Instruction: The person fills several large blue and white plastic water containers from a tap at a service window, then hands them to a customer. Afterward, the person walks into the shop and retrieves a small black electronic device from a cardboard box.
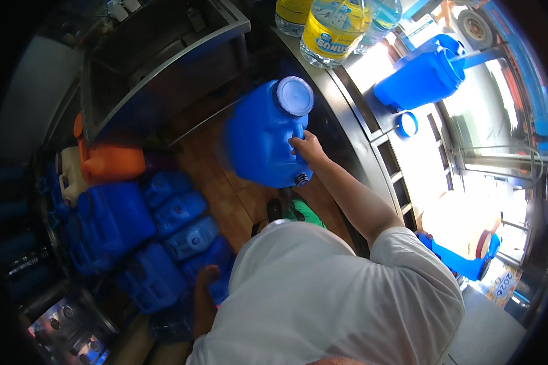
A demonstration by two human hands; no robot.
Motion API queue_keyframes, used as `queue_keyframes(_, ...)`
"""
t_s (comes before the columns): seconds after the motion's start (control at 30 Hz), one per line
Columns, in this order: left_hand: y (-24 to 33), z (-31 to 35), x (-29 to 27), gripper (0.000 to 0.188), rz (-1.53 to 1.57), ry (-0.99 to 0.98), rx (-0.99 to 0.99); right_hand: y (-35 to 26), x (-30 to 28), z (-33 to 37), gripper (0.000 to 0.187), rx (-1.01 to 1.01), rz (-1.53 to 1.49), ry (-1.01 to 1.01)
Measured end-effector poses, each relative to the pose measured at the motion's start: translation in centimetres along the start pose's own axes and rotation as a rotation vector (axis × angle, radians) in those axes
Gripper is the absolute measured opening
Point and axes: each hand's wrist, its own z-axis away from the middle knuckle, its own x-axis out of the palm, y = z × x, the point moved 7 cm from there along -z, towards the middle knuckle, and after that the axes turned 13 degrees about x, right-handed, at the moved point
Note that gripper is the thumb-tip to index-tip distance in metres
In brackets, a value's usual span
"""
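My right hand is closed around the side handle of a big blue water jug. The jug hangs above the tiled floor in front of me, its round pale cap facing up and a small dark spout low on its near side. Down at my left side, my left hand is beside several blue jugs on the floor. Shade and blur hide its fingers, so whether it touches a jug is unclear.
An orange jug and a cream jug stand behind the blue ones. A steel sink is at the far left. The counter on the right bears large clear bottles, an uncapped blue jug and a loose blue cap.
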Motion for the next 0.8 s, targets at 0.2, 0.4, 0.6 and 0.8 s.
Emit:
queue_keyframes(0.2, 0.9, 6.5, 6.0, 0.013, -0.947, 0.513, -0.015, 4.9, -1.6, -19.7, 0.036, 0.062, 0.458, 0.259)
queue_keyframes(0.4, 4.6, 5.1, 15.5, 0.013, -0.808, 0.724, 0.03, 6.8, -4.7, -33.5, 0.06, 0.157, 0.547, 0.22)
queue_keyframes(0.6, 7.0, -0.4, 18.8, 0.022, -0.942, 0.482, 0.145, 4.6, -3.8, -44.1, 0.073, -0.077, 0.918, 0.334)
queue_keyframes(0.8, 11.5, -5.6, 26.0, 0.019, -2.021, 0.054, 0.158, 2.2, -3.0, -46.6, 0.067, 0.179, 0.588, -0.023)
